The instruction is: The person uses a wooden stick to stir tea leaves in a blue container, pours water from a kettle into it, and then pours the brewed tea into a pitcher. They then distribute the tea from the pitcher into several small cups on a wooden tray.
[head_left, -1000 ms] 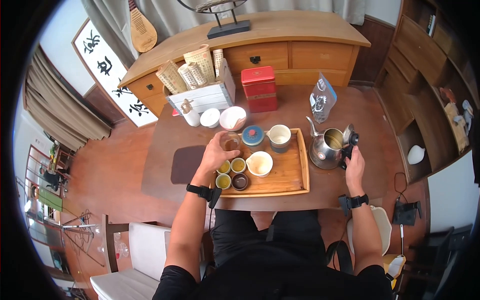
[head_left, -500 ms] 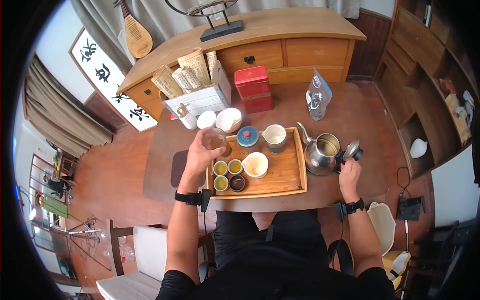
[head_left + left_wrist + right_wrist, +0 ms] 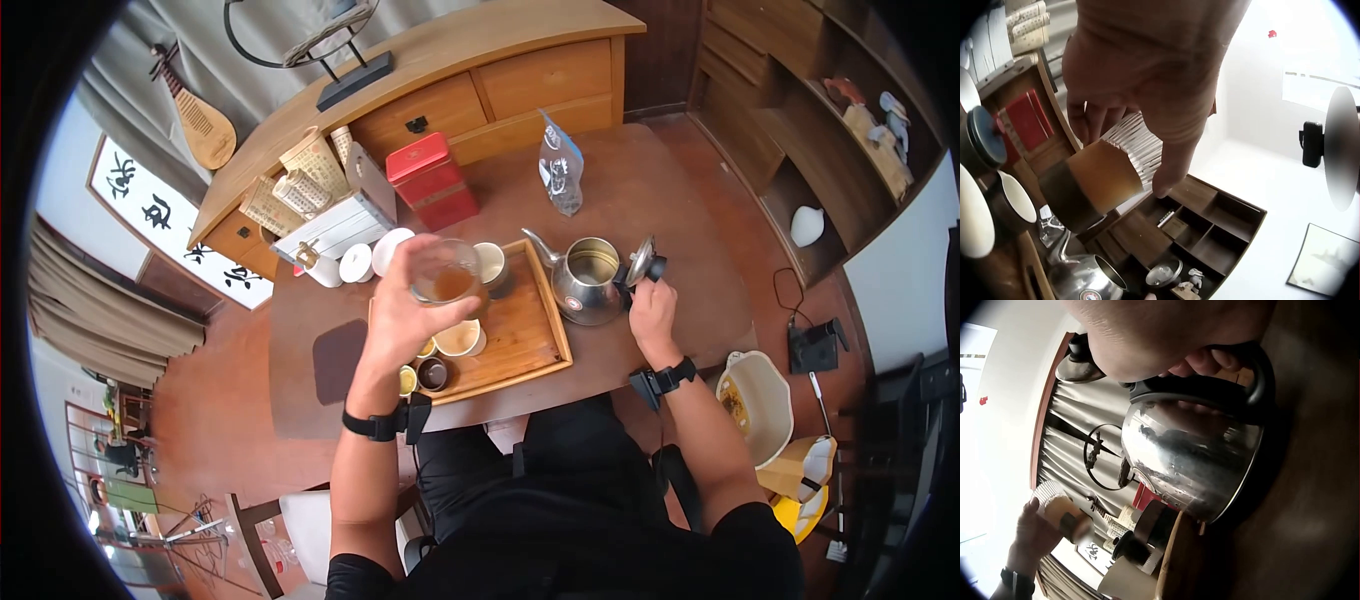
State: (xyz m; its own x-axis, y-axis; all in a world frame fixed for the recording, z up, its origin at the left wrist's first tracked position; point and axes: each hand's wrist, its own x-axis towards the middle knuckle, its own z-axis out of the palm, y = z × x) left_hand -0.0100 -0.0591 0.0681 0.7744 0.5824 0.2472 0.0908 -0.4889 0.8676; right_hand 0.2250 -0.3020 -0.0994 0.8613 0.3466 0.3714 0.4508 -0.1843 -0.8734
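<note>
My left hand (image 3: 400,320) grips a clear glass (image 3: 445,280) between thumb and fingers, held up over the left part of the wooden tray (image 3: 525,335). Ribbed glass and amber-brown liquid show in the left wrist view (image 3: 1107,178). My right hand (image 3: 652,312) grips the black handle of a steel kettle (image 3: 585,298), which stands right of the tray with its lid (image 3: 640,262) tipped up. On the tray are a white pitcher (image 3: 462,342), a dark cup (image 3: 432,375) and small cups of yellow tea (image 3: 408,382), partly hidden by my left hand. A blue-lidded jar (image 3: 988,134) shows in the left wrist view.
A red tin (image 3: 432,185), a clear plastic bag (image 3: 562,170) and a white crate (image 3: 335,240) of paper scrolls stand toward the back of the table. White bowls (image 3: 357,263) sit before the crate. A dark mat (image 3: 340,362) lies left of the tray.
My left hand has lifted the glass from the tray and brought it up, nearer the head camera. My right hand stays on the kettle handle. The head view has turned to the right.
</note>
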